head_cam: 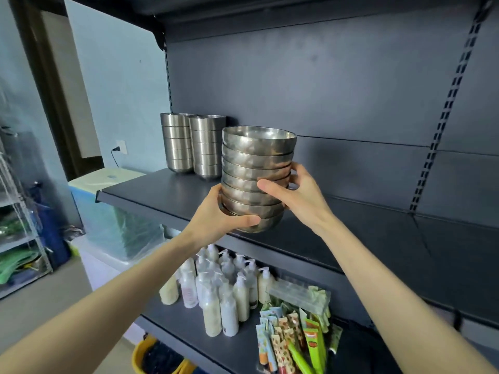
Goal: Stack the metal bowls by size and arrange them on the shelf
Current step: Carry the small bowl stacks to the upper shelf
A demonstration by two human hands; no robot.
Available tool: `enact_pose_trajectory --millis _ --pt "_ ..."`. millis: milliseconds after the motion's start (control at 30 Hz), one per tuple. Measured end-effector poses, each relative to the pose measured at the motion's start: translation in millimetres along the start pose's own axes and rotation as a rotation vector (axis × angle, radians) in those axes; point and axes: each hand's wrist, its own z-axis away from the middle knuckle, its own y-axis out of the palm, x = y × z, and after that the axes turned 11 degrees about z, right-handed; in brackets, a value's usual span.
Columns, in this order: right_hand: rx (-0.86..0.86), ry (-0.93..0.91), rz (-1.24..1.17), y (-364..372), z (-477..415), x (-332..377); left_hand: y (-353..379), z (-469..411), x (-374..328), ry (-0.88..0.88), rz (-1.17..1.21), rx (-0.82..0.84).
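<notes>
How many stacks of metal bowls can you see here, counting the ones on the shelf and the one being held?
Bowl stacks standing on the shelf: 2, the left stack and the stack beside it
Bowl stacks held in both hands: 1, the held stack between the left hand and right hand
Total: 3 stacks

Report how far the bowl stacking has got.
Done: two stacks of smaller metal bowls stand side by side at the back left of the shelf. In hand: a stack of wider bowls is held in the grip of the left hand and right hand over the shelf's front. Left: set it down beside the others.
</notes>
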Motion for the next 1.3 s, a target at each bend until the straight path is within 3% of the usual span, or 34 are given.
enact_pose_trajectory --millis 600,1000,1300 --pt "-0.142 0.113 0.134 85 -178 -62 -64 -211 105 -0.043 0.059 0.172" --pt "-0.288 0.211 0.164 122 -217 -79 -87 -286 145 -0.039 0.058 0.38" --pt "-0.322 0.217 0.205 137 -230 -82 -94 -311 167 -0.049 0.089 0.434"
